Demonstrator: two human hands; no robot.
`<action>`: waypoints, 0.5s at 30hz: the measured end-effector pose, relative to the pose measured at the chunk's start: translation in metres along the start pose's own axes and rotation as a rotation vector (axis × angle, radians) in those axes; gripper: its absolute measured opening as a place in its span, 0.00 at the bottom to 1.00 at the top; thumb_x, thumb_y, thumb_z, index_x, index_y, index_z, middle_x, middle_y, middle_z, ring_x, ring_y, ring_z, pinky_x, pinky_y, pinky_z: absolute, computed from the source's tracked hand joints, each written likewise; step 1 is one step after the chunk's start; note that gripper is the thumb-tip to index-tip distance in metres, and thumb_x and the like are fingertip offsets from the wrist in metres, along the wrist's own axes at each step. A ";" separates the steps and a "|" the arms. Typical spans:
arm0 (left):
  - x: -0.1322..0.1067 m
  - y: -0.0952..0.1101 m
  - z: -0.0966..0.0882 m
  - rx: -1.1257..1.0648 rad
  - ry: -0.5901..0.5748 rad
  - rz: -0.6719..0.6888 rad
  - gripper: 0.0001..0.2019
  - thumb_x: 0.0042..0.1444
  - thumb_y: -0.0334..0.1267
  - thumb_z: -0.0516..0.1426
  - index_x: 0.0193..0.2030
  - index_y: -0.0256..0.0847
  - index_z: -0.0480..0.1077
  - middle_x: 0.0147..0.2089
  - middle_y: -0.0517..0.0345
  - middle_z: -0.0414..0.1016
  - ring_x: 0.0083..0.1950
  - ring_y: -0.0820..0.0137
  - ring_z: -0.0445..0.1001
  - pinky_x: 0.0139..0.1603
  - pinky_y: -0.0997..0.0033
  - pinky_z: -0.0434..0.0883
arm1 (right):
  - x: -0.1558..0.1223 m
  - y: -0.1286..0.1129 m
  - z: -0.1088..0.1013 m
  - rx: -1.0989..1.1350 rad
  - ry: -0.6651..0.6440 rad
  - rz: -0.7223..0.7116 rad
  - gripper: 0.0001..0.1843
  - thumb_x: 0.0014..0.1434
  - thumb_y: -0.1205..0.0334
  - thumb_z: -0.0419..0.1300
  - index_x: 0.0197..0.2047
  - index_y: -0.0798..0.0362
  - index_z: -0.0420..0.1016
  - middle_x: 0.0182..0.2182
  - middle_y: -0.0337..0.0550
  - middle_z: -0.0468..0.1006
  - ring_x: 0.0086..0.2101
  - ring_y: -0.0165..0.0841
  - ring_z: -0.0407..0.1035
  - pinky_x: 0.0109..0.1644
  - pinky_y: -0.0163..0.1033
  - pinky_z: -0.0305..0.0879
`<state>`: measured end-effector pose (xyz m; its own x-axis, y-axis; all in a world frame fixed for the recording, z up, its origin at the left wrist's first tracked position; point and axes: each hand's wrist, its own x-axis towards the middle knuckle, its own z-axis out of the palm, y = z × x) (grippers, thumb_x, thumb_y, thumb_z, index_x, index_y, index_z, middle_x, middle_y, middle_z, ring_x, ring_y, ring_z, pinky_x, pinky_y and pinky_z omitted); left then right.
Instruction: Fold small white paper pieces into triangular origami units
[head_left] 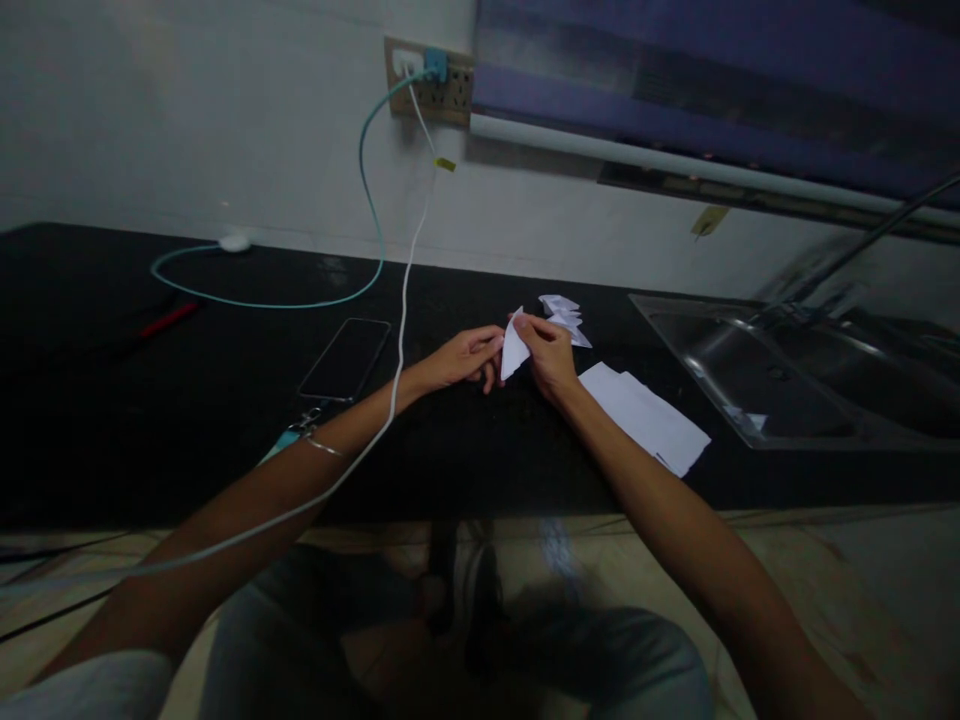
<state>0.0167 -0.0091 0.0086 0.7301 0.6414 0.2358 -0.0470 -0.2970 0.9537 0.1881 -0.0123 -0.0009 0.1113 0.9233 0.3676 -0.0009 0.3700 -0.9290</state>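
A small folded piece of white paper [514, 350] is held up over the black counter, pointed at its top. My right hand [550, 355] pinches it from the right, thumb on the near face. My left hand [474, 358] is closed at the paper's left edge, its fingertips touching the paper. Just behind my right hand lie several folded white paper pieces [568, 322]. Flat white paper sheets [649, 415] rest in a loose stack beside my right forearm.
A phone [346, 360] with a lanyard [281, 443] lies left of my left forearm. A white cable [405, 310] hangs across that forearm. The steel sink [765, 375] is at right; a red-handled tool [166, 320] lies far left. Wall sockets [450, 95] hold plugged chargers.
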 end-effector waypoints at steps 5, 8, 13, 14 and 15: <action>0.004 -0.003 0.003 -0.089 -0.011 0.006 0.13 0.66 0.47 0.47 0.45 0.39 0.62 0.29 0.54 0.76 0.22 0.76 0.74 0.17 0.79 0.56 | -0.001 -0.003 -0.001 -0.026 0.024 -0.005 0.18 0.50 0.45 0.65 0.38 0.49 0.81 0.32 0.42 0.79 0.28 0.31 0.69 0.33 0.41 0.66; 0.005 -0.004 0.005 -0.114 -0.009 0.009 0.14 0.66 0.48 0.47 0.44 0.39 0.62 0.30 0.53 0.76 0.22 0.76 0.73 0.17 0.79 0.57 | -0.005 -0.009 0.000 -0.057 0.036 -0.026 0.18 0.52 0.45 0.64 0.37 0.49 0.81 0.30 0.41 0.78 0.27 0.32 0.68 0.31 0.41 0.66; 0.005 -0.003 0.007 -0.099 0.003 -0.037 0.15 0.66 0.49 0.46 0.47 0.39 0.61 0.33 0.51 0.77 0.23 0.75 0.74 0.17 0.78 0.59 | -0.009 -0.019 0.004 -0.164 0.070 -0.116 0.16 0.53 0.45 0.62 0.36 0.48 0.81 0.30 0.41 0.76 0.30 0.32 0.67 0.32 0.40 0.65; 0.005 -0.002 0.007 -0.085 0.002 -0.038 0.15 0.65 0.49 0.46 0.49 0.39 0.61 0.33 0.51 0.77 0.23 0.75 0.74 0.17 0.78 0.59 | -0.009 -0.019 0.004 -0.177 0.066 -0.123 0.16 0.53 0.45 0.62 0.35 0.48 0.81 0.30 0.41 0.75 0.30 0.32 0.67 0.32 0.40 0.65; 0.005 -0.002 0.007 -0.067 0.001 -0.034 0.16 0.65 0.48 0.47 0.50 0.38 0.61 0.33 0.51 0.77 0.23 0.75 0.74 0.17 0.78 0.59 | -0.009 -0.020 0.005 -0.185 0.059 -0.129 0.16 0.53 0.45 0.63 0.35 0.48 0.81 0.30 0.41 0.75 0.31 0.32 0.67 0.33 0.40 0.65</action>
<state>0.0254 -0.0101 0.0070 0.7310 0.6512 0.2036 -0.0679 -0.2275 0.9714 0.1826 -0.0279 0.0142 0.1566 0.8601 0.4856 0.1989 0.4541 -0.8685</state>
